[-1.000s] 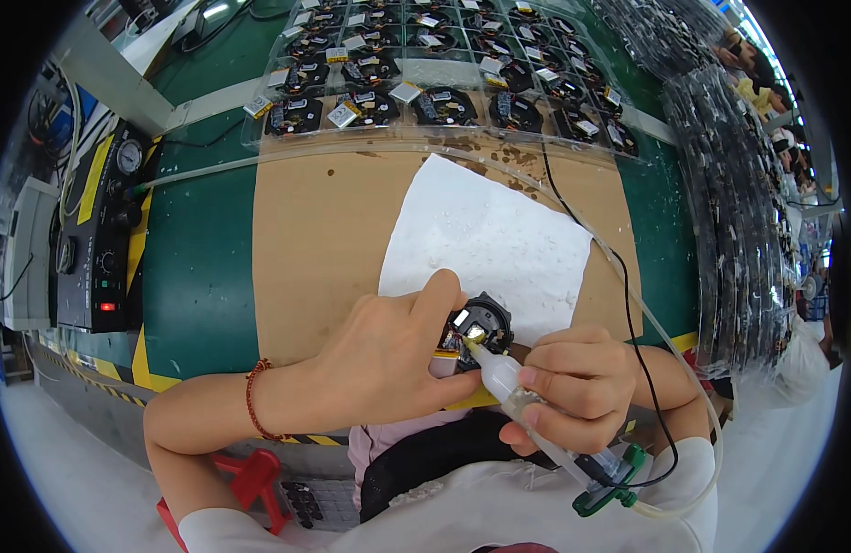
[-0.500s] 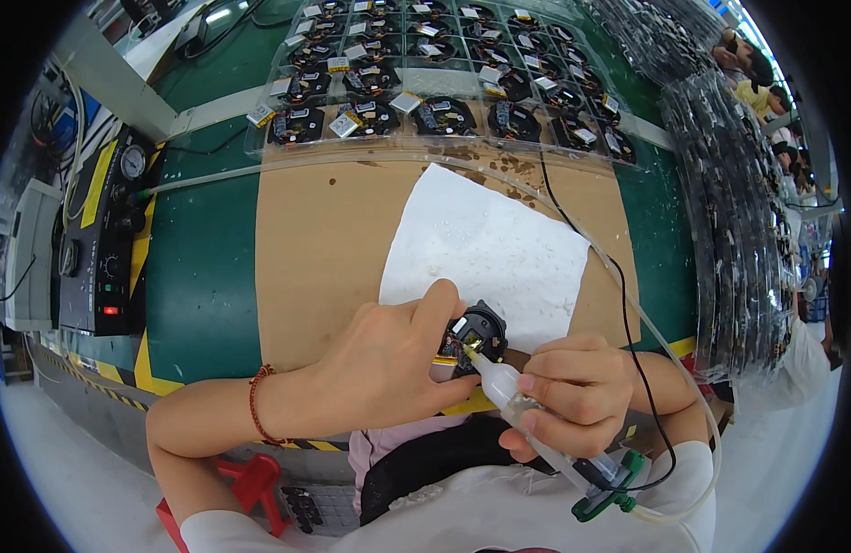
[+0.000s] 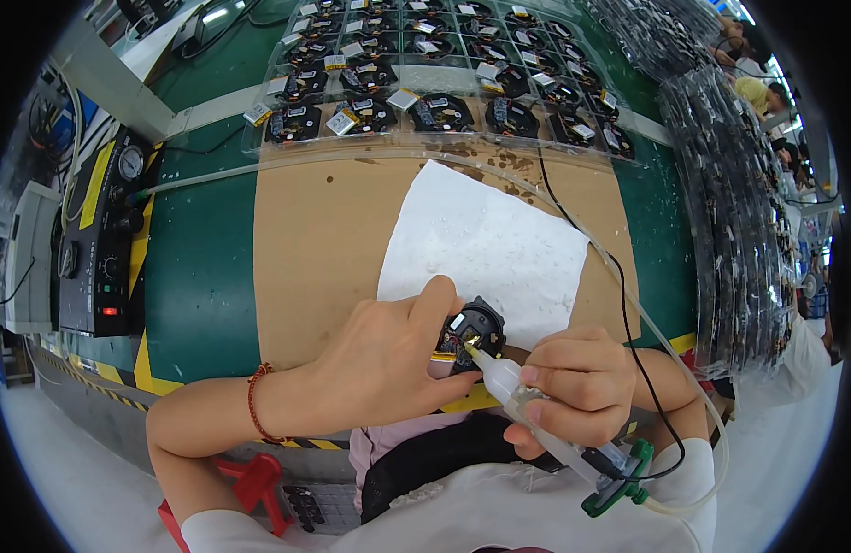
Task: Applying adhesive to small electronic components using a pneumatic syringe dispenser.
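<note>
My left hand (image 3: 384, 346) grips a round black electronic housing (image 3: 481, 324), its open inside with small wires and parts facing up. A silvery battery (image 3: 441, 365) with a yellow edge shows at its lower left, beside my fingers. My right hand (image 3: 582, 382) is wrapped round a glue dispensing syringe (image 3: 502, 376) with a white body and a green clamp (image 3: 619, 479) at its back end. The syringe's yellowish tip points into the housing and appears to touch the parts inside. My left fingertips are partly hidden behind the housing.
White paper (image 3: 485, 244) lies on brown cardboard (image 3: 315, 249) over the green table. A clear tray (image 3: 416, 146) of similar housings stands at the back. At left is a black dispenser controller (image 3: 98, 249); its hose (image 3: 660, 332) curves round to the syringe. Stacked trays (image 3: 734, 221) rise at right.
The syringe's back end with its green clamp has swung slightly to the right and up. Its tip has shifted a little within the housing, which stays in my left hand.
</note>
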`<state>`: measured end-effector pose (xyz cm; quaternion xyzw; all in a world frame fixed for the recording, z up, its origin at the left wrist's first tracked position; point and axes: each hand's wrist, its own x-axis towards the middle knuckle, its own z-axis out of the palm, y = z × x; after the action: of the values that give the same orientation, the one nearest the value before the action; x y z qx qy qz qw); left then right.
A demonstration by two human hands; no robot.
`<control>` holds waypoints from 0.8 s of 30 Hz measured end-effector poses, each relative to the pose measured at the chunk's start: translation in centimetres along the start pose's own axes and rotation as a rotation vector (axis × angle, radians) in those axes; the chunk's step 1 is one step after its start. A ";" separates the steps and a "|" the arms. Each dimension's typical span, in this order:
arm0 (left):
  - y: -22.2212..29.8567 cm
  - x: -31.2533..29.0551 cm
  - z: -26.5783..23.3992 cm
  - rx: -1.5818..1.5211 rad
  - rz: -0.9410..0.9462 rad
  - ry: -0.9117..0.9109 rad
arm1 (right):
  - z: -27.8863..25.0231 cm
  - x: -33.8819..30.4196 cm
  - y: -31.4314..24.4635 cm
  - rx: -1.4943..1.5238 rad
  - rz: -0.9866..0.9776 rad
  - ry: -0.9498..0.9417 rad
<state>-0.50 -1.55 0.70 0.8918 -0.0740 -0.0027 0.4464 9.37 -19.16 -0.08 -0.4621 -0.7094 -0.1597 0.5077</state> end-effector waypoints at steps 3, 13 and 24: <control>0.1 0.1 -0.1 0.007 -0.034 -0.025 | -0.4 -0.1 -0.1 0.005 0.043 -0.055; -0.2 0.2 -0.3 -0.114 -0.034 -0.013 | -2.2 0.7 -0.6 0.089 0.224 -0.012; -0.1 0.6 -1.0 -0.352 -0.208 -0.093 | -1.6 0.9 0.1 0.168 0.423 0.016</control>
<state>0.15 -0.77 1.26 0.8017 -0.0006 -0.1028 0.5889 10.30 -19.84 1.37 -0.5553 -0.6036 0.0063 0.5721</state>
